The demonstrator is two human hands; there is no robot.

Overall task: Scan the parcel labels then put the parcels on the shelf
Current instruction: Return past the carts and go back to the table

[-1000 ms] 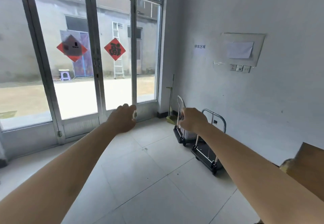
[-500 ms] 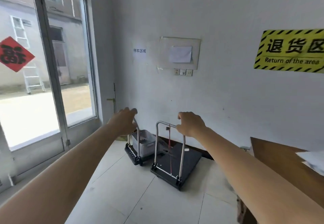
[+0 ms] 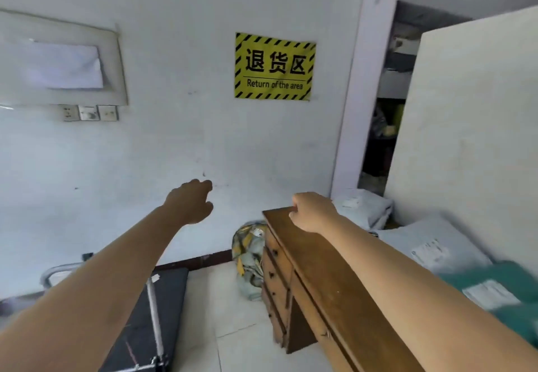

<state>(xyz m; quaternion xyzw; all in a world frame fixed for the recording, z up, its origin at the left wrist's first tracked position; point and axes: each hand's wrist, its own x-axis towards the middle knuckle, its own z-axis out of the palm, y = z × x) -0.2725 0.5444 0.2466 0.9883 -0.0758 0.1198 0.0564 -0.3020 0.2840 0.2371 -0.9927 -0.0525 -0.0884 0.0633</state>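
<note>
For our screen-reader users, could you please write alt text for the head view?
A person reaches forward, left hand before a white wall, right hand over a wooden desk. Grey parcels lie beside the desk; a yellow sign hangs on the wall.

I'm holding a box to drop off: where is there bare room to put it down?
Free: the desk top along its left edge, and the floor tiles between trolley and desk. Crowded: parcels pile up right of the desk; a bag sits on the floor at its far left corner.
</note>
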